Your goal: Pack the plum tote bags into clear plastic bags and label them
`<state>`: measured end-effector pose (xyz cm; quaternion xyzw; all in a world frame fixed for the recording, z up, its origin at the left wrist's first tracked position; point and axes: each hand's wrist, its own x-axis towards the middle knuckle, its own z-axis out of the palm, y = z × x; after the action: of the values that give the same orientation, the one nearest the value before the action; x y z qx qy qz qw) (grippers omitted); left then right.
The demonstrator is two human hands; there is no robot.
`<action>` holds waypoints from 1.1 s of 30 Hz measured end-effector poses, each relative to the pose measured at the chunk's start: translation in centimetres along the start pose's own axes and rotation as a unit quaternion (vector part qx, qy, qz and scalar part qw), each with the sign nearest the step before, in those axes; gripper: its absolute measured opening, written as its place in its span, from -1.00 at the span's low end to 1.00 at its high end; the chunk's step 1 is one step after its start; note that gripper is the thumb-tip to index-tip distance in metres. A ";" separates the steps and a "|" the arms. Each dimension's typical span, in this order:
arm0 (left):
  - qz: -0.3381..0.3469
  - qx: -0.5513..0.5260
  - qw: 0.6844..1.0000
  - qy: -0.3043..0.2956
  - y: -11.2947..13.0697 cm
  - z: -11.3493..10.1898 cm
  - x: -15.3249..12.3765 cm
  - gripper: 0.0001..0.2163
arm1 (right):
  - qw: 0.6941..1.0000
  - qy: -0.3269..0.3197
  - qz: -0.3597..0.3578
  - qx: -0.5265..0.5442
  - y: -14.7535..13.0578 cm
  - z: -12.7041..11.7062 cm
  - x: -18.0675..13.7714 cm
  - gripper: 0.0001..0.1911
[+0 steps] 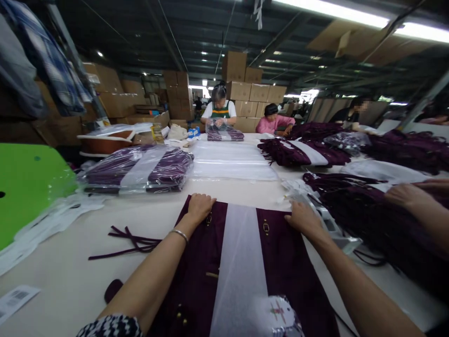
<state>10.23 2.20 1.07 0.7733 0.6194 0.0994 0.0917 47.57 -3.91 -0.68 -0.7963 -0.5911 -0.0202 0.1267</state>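
A dark purple folded garment (286,267) with small buckles lies flat in front of me. Down its middle runs a strip of white tissue paper (242,262). My left hand (200,208) is closed on the garment's far left edge, near one buckle. At the far right corner, my right hand (304,217) grips the edge with thumb and fingers. Thin purple straps (131,244) trail out to the left, past my left forearm. A white printed tag (280,312), partly blurred, rests on the near part of the tissue strip.
Bagged purple garments (140,171) lie beyond on the left, beside clear plastic bags (233,161). More purple garments (298,152) are piled at right, where another person's hand (403,196) reaches in. A green panel (31,187) stands left. Several people work across the table.
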 end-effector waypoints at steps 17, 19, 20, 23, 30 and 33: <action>-0.038 -0.091 0.994 -0.050 -5.7 0.9 3.4 -0.35 | 0.996 0.062 -0.070 -0.005 -2.7 6.7 2.9 -0.54; -0.028 -0.099 0.992 -0.079 -6.1 0.0 3.0 -0.40 | 0.994 0.073 -0.080 -0.007 -3.1 6.0 2.5 -0.57; -0.024 -0.098 0.990 -0.095 -6.3 -0.4 2.7 -0.44 | 0.994 0.067 -0.081 -0.010 -3.3 5.8 2.2 -0.56; -0.008 -0.095 0.985 -0.143 -6.8 -2.0 2.4 -0.45 | 0.997 -0.002 -0.072 -0.016 -3.9 5.2 1.6 -0.51; 0.030 -0.117 0.970 -0.211 -6.7 -4.9 1.4 -0.37 | 0.988 -0.137 -0.063 0.019 -4.3 3.6 1.9 -0.42; 0.021 -0.117 0.974 -0.195 -7.4 -5.7 0.6 -0.37 | 0.983 -0.164 -0.072 0.040 -4.6 2.5 1.9 -0.41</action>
<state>1.85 4.53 4.62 0.7747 0.5572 0.0203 0.2983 43.47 -0.28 -1.94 -0.7385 -0.6600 0.1250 0.0585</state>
